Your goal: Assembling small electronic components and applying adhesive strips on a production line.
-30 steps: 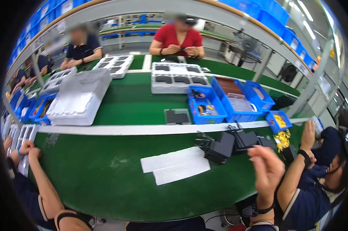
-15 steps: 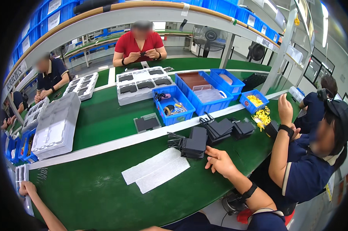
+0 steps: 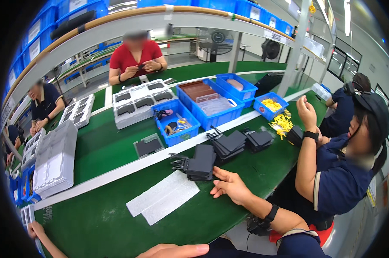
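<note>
We see the nearest stack of flat black rectangular pieces (image 3: 201, 163) on the green tabletop (image 3: 89, 230), between the white sheets (image 3: 160, 198) and a second black stack (image 3: 227, 145). Our right hand (image 3: 232, 187) is loosely curled with nothing gripped, its fingertips at the stack's near right side; we cannot tell whether they touch. Our left hand (image 3: 177, 250) is cut off by the lower edge, so its grip we cannot tell. We judge each piece light and stiff, smooth enough to slide on its neighbours, so we would pinch opposite long edges and square the pile, sparing the thin black leads (image 3: 177, 161), which look soft and easily snagged.
</note>
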